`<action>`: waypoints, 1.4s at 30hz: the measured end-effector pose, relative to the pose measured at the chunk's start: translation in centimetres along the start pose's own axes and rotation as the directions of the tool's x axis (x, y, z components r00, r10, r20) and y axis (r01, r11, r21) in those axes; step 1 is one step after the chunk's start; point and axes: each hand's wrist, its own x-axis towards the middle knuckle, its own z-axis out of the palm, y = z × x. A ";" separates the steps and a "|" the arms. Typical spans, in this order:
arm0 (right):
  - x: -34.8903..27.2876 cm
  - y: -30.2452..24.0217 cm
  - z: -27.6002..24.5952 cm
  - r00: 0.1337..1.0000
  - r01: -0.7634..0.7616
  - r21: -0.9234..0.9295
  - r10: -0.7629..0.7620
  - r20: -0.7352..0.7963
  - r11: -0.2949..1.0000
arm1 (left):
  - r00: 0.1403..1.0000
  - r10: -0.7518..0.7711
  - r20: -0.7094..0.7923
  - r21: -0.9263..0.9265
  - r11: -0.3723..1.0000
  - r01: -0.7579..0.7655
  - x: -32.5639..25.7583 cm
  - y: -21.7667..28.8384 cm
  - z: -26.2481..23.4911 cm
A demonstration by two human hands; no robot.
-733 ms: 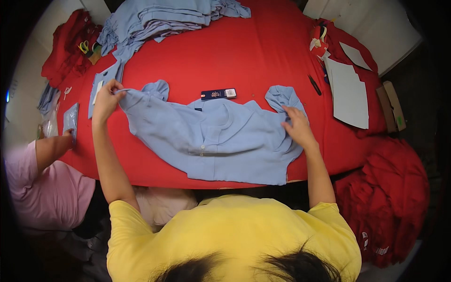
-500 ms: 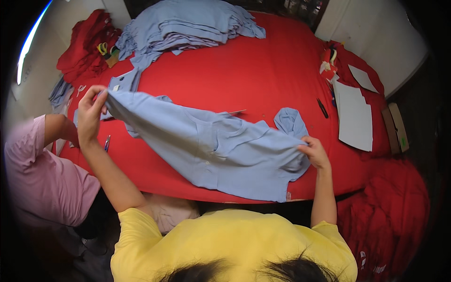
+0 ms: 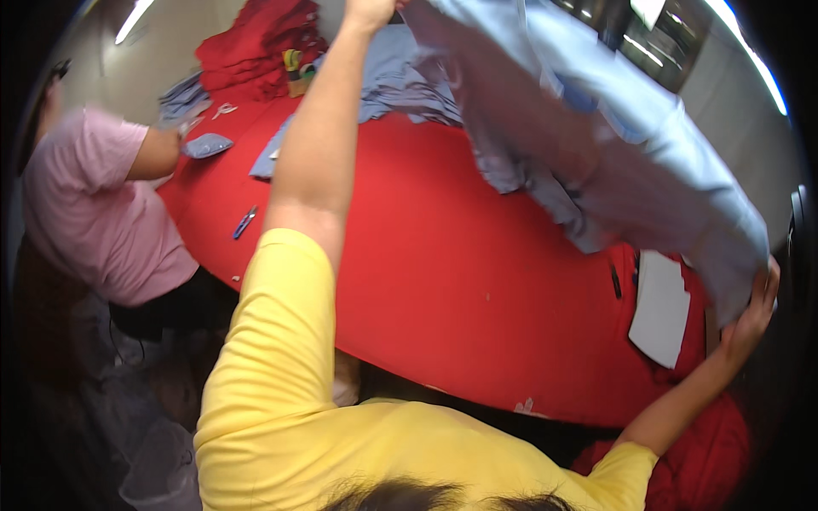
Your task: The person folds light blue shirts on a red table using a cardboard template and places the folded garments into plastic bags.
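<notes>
A light blue shirt (image 3: 588,140) is stretched out in the air above the far right part of the table, partly blurred. My left hand (image 3: 371,12), at the top edge of the picture, is closed on one end of it; its fingertips are cut off. At the far right my right hand (image 3: 751,308) grips the other end. The cloth slants down from left to right between them and hides part of what lies behind.
A red-covered table (image 3: 426,255) bears blue cloth (image 3: 400,77), a red pile (image 3: 256,51), blue-handled thread snips (image 3: 245,223), a black slim tool (image 3: 615,281) and white sheets (image 3: 660,307). A person in a pink shirt (image 3: 111,204) is at left.
Both hands have lifted the shirt off the table, up and to the right. The left arm is now stretched far forward, the right one out to the side. The view has shifted too.
</notes>
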 end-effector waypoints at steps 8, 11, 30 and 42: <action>-21.0 1.0 19.2 0.487 -0.463 -0.133 0.377 0.788 0.876 | 0.171 -0.721 -0.671 -0.738 0.628 -0.247 -16.8 -7.2 -23.3; -29.1 6.3 24.2 0.279 -0.595 -0.330 0.573 0.771 0.733 | 0.075 -0.703 -0.707 -0.695 0.671 -0.257 -20.1 -4.4 -25.0; -27.1 15.8 18.0 0.808 -0.029 -0.289 0.193 0.557 0.957 | 0.200 -0.604 -0.772 -0.631 0.767 -0.118 -22.3 0.5 -28.7; -30.0 20.3 15.8 0.869 -0.040 -0.412 0.235 0.436 0.910 | 0.280 -0.618 -0.735 -0.659 0.748 -0.078 -21.9 -1.0 -26.1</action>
